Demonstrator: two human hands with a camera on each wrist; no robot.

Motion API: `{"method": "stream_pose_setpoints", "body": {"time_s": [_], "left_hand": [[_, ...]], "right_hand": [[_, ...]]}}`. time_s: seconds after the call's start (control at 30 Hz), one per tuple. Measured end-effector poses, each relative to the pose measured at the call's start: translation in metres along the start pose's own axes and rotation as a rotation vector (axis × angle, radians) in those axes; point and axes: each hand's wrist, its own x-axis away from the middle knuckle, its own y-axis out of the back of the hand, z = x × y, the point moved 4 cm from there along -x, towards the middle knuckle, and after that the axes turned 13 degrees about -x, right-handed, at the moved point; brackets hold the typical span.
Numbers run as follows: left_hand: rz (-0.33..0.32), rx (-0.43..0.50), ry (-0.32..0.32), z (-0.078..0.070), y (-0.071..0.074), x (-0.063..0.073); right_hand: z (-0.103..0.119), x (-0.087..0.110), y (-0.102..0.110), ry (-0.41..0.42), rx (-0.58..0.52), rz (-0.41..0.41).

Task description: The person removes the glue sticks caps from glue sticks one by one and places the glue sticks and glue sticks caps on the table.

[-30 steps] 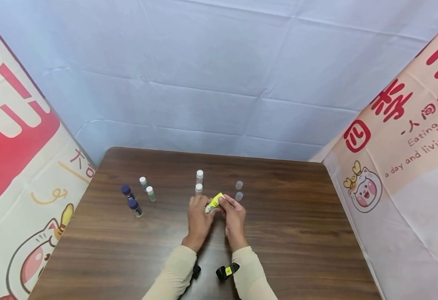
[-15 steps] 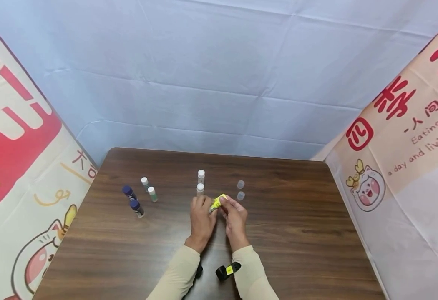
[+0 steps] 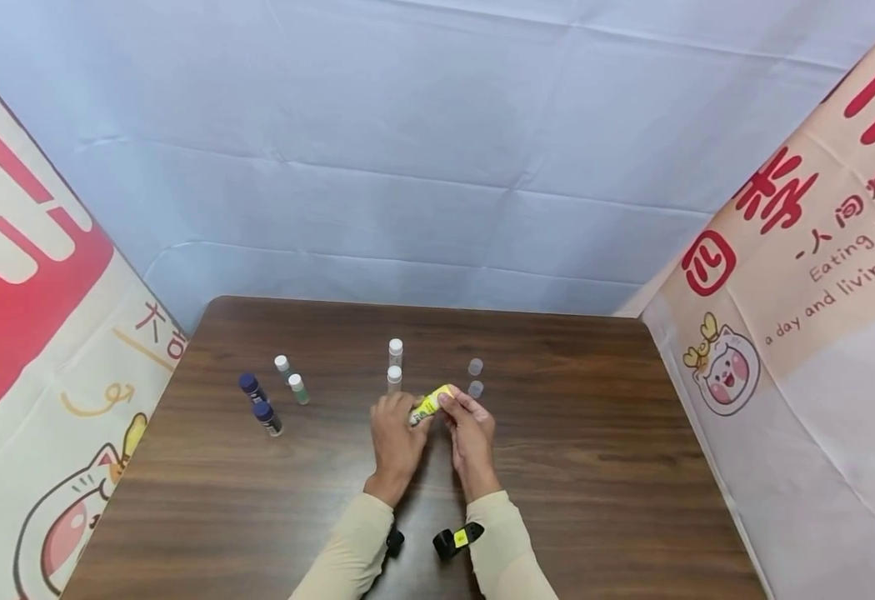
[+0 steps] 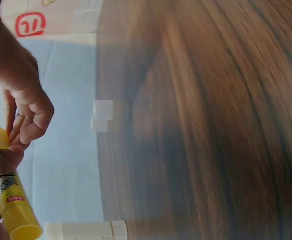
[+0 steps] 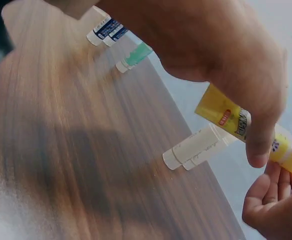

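Over the middle of the wood-grained tabletop, the left hand and right hand pinch a tilted yellow tube in their grip. Six capped tubes stand on the tabletop's left and middle. Printed panels flank it; creased pale-blue cloth hangs beyond its far edge.

Right banner: you read "Eating", "a day and living", 季, 人间
Yellow stick: label too small for you
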Motion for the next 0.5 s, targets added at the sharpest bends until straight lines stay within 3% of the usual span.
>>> {"method": "stream_pose_setpoints", "body": {"time_s": [0.27,0.5], "left_hand": [[-0.008,0.038,0.074,0.011,0.007,0.001],[-0.024,0.081,0.142,0.018,0.012,0.000]], "right_hand": [[0.014,-0.007,-0.005,0.051,-0.032,0.082],[0.013,-0.007,-0.004,0.047,-0.012,0.103]]}}
